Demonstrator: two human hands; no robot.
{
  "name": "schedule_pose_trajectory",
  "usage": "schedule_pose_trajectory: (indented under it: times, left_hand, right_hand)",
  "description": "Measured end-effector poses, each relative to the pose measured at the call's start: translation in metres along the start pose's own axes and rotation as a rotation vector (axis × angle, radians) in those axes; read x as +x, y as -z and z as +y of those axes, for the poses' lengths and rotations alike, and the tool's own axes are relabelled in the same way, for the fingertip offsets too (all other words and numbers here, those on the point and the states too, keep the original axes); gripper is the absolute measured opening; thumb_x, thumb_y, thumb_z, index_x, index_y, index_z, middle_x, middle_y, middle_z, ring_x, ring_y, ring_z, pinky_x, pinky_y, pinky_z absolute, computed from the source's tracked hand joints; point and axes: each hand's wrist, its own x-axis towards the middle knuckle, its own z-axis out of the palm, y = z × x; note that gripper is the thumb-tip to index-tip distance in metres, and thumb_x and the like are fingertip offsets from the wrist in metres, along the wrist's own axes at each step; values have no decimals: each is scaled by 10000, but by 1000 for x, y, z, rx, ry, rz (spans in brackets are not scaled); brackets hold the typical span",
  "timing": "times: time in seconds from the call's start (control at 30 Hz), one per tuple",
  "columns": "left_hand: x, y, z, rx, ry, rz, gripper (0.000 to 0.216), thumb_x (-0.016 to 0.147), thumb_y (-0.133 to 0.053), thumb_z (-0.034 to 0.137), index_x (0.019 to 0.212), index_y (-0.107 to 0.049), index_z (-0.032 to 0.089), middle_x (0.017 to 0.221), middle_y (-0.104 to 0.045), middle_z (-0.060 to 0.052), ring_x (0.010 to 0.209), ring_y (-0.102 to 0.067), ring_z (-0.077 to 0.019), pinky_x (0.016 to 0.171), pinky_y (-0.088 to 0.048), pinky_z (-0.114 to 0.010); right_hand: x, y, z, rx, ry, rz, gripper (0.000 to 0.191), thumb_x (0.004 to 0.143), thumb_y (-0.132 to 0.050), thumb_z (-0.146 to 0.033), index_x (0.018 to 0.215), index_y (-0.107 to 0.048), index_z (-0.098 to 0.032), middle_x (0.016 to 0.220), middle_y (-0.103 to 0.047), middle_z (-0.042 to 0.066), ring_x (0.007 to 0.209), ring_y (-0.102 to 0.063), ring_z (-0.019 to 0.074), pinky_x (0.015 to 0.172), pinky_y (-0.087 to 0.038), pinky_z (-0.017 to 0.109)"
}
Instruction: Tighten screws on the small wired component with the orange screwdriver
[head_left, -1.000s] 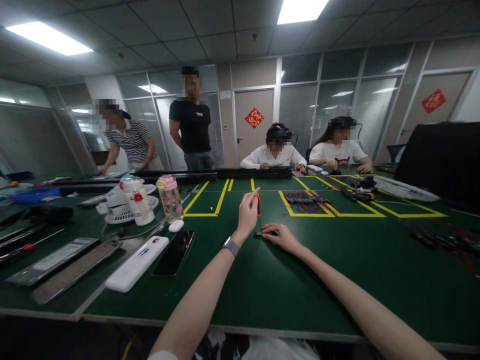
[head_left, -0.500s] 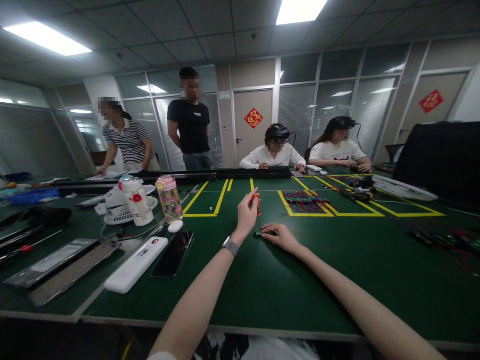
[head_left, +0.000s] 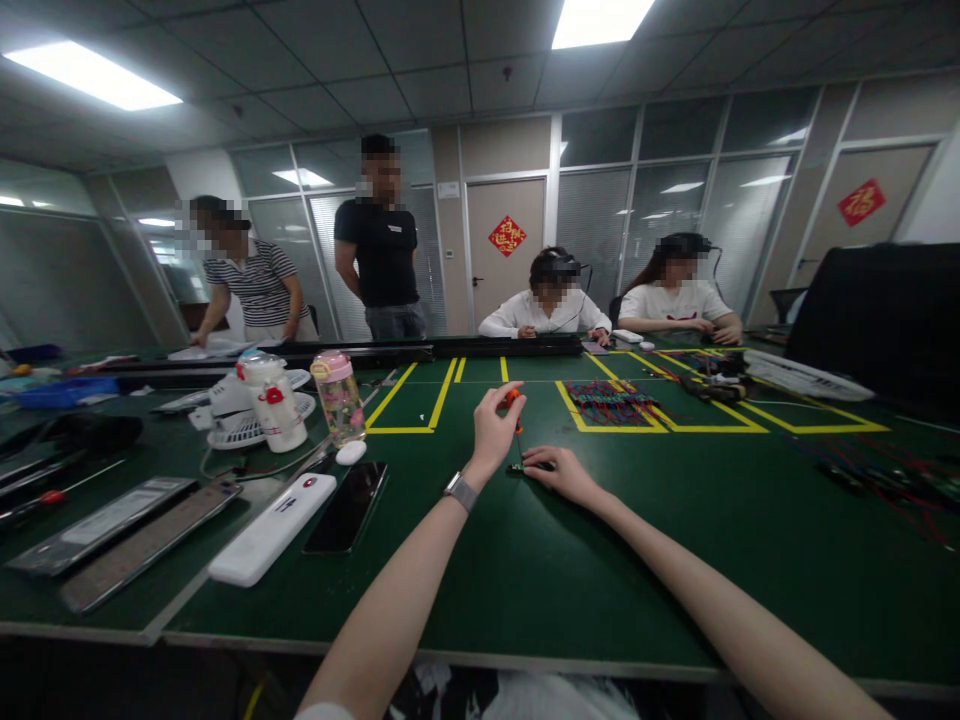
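My left hand (head_left: 493, 430) is raised over the green table (head_left: 525, 560), its fingers pinched round the orange handle of a small screwdriver (head_left: 513, 401) that stands upright. The tool's tip points down at a small dark part (head_left: 517, 468) lying on the mat. My right hand (head_left: 561, 470) rests flat on the table right beside that part, its fingertips pressed on it. A watch sits on my left wrist.
To the left lie a black phone (head_left: 346, 505), a white oblong case (head_left: 264, 527), a pink-lidded bottle (head_left: 339, 396), a white bottle (head_left: 274, 400) and metal strips (head_left: 105, 525). A bundle of coloured wires (head_left: 613, 402) lies inside yellow tape lines. Several other people are across the table.
My left hand's fingers have shifted round the orange handle and the thumb has curled inward. My right hand and the dark part stay where they were.
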Motion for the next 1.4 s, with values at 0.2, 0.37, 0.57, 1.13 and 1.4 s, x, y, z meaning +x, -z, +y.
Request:
schedule_pose_trajectory:
  times: [0.2, 0.37, 0.57, 1.13, 1.4]
  left_hand:
    - [0, 1, 2, -31, -15, -23, 337, 934, -405, 260, 1214, -588, 221, 1151, -625, -77, 1042, -588, -165, 908, -445, -293]
    - [-1, 1, 1, -18, -8, 45, 271, 884, -509, 259, 1118, -636, 211, 1041, -643, -70, 902, -613, -159, 808, -480, -273]
    - [-1, 3, 1, 42, -11, 50, 281, 907, -473, 291, 1133, -632, 239, 1041, -584, -61, 944, -586, -153, 854, -458, -272]
    - [-1, 0, -4, -28, -6, 42, 322, 935, -399, 243, 1198, -582, 221, 1077, -604, -67, 977, -584, -158, 881, -447, -290]
    - [-1, 3, 1, 26, -10, 42, 298, 909, -470, 311, 1149, -630, 238, 1070, -581, -65, 963, -579, -153, 876, -451, -274]
  right_hand:
    - [0, -1, 1, 2, 1, 4, 203, 786, -624, -290, 908, -756, -195, 1042, -711, 100, 1000, -643, 240, 921, -473, 381]
    - [0, -1, -1, 1, -1, -3, 199, 792, -622, -289, 910, -754, -198, 1049, -707, 100, 1010, -637, 240, 933, -465, 389]
    - [0, -1, 0, 8, -5, 0, 203, 788, -626, -299, 912, -754, -202, 1048, -707, 99, 1010, -637, 243, 932, -466, 391]
    - [0, -1, 1, 5, -4, -2, 201, 786, -620, -299, 904, -754, -207, 1044, -709, 99, 1005, -638, 241, 909, -477, 387]
    - [1, -1, 2, 5, 2, -3, 212, 781, -625, -300, 908, -754, -189, 1044, -710, 104, 1005, -641, 251, 911, -475, 387]
